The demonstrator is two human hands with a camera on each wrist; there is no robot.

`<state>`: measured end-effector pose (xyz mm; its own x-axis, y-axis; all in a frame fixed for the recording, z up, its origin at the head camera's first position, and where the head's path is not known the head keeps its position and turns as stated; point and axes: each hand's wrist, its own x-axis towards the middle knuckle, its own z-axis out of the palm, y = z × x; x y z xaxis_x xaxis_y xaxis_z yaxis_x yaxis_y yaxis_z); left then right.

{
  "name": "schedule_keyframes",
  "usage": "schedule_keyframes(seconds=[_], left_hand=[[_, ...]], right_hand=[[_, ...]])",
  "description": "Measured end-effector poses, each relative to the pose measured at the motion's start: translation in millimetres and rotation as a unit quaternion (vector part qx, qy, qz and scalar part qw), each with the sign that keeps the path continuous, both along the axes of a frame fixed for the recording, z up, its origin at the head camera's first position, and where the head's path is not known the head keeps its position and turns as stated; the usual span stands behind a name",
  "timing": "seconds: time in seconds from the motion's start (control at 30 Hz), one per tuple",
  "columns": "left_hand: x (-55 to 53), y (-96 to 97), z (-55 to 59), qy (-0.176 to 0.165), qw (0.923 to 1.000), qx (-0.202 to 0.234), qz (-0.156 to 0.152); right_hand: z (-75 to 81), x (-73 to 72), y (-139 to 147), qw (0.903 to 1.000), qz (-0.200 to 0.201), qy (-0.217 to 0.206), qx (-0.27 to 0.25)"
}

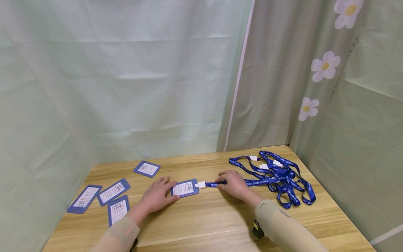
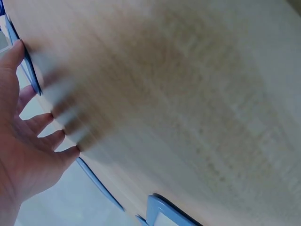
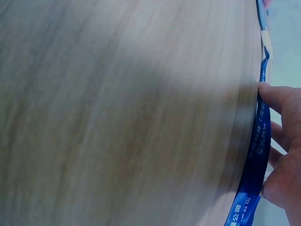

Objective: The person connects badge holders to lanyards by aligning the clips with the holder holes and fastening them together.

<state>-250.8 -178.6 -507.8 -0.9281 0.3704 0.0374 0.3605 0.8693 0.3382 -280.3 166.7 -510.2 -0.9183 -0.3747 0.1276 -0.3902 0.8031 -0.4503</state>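
A blue ID card holder (image 1: 184,188) lies on the table, joined by a white clip (image 1: 200,184) to a blue lanyard (image 1: 260,182) with white print. My left hand (image 1: 158,196) holds the holder's left end by its edges, thumb on the near side and forefinger on the far side. The other fingertips are spread on the wood. Just right of the clip, my right hand (image 1: 233,184) pinches the lanyard strap. In the right wrist view the strap (image 3: 254,155) runs along beneath the palm, with the thumb against it.
Several more blue lanyards (image 1: 288,175) with white clips lie tangled at the table's right. Loose card holders (image 1: 84,198) are grouped at the left, and a single card holder (image 1: 147,168) lies farther back. Curtains hang behind and beside the wooden table (image 1: 201,224).
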Motion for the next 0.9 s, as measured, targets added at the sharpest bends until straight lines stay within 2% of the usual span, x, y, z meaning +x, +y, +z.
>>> schedule_keyframes(seconds=[0.23, 0.47, 0.57, 0.67, 0.77, 0.9], left_hand=[[-0.9, 0.5, 0.0, 0.017, 0.9996, -0.01, 0.02], [-1.0, 5.7, -1.0, 0.059, 0.9971, -0.02, 0.044], [2.3, 5.6, 0.7, 0.056, 0.9972, -0.017, 0.046], [7.8, 0.3, 4.5, 0.04, 0.9989, -0.007, 0.024], [13.9, -10.9, 9.2, 0.028, 0.9993, -0.001, -0.022], [20.7, -28.8, 13.1, 0.035, 0.9951, -0.027, -0.088]], right_hand=[[-0.7, -1.4, 3, 0.9998, -0.015, -0.002, 0.009], [-2.2, -2.4, 10, 0.9996, -0.019, 0.001, 0.023], [-2.9, -1.9, 13, 0.9994, -0.018, 0.006, 0.03], [-2.6, 0.4, 16, 0.9993, -0.009, 0.008, 0.035], [-0.5, 4.8, 21, 0.999, 0.014, 0.005, 0.041], [4.6, 13.2, 33, 0.9947, 0.064, 0.001, 0.081]])
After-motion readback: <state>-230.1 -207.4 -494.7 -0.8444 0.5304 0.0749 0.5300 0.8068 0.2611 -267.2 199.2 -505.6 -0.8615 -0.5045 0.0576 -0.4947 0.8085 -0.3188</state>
